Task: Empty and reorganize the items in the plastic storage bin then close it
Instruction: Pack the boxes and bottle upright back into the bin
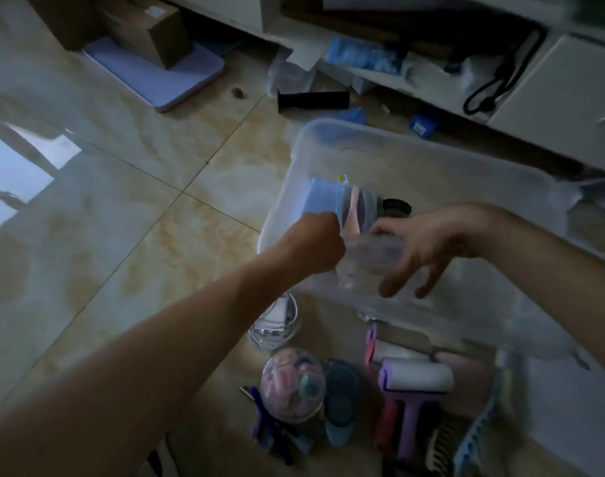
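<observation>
L grip [315,243] tight round clear bag [366,261] at bin [414,160]; R grip [423,251] slack, spread against bag.

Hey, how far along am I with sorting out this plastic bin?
Mostly emptied: lint rollers, a clear jar and a cable coil lie on the floor. The left hand grips and the right hand touches a clear bag in the bin. Remaining: refilling and closing; no lid is on it.

The left hand [311,246] shows only its back — its fingers are hidden. The clear packet [366,261] at its 3 o'clock is smeared by blur. The storage bin [431,156] runs off frame toward 4 o'clock; the comb [438,448] at 6 o'clock is cut by the bottom edge.
</observation>
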`<act>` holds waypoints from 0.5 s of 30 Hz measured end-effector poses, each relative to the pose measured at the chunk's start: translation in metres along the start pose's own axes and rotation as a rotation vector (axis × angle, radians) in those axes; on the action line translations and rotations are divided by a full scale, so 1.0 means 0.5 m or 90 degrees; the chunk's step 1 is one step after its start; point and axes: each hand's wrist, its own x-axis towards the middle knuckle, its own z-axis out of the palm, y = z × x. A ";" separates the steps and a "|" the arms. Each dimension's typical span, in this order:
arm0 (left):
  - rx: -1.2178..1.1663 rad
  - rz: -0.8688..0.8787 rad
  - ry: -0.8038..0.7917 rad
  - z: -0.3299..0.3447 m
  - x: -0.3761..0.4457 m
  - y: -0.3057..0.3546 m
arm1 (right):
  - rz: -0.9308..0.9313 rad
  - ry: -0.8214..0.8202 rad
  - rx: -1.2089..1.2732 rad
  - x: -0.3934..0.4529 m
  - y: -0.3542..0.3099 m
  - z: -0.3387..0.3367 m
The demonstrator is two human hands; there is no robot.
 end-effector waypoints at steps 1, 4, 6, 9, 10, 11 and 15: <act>0.033 -0.019 -0.059 0.012 0.002 -0.002 | 0.032 -0.018 -0.012 0.017 0.026 -0.005; 0.130 -0.062 -0.171 0.029 0.010 -0.023 | 0.135 -0.056 -0.061 0.065 0.088 -0.019; 0.156 -0.075 -0.193 0.032 0.015 -0.034 | 0.179 -0.066 -0.077 0.104 0.122 -0.020; 0.161 -0.093 -0.206 0.034 0.021 -0.033 | 0.188 -0.069 -0.048 0.173 0.167 0.004; 0.162 -0.096 -0.207 0.036 0.024 -0.032 | 0.172 -0.073 -0.015 0.195 0.178 0.014; 0.164 -0.100 -0.210 0.039 0.026 -0.032 | 0.152 -0.082 0.031 0.210 0.183 0.023; 0.166 -0.087 -0.161 0.057 0.021 -0.036 | 0.070 -0.073 0.160 0.226 0.164 0.056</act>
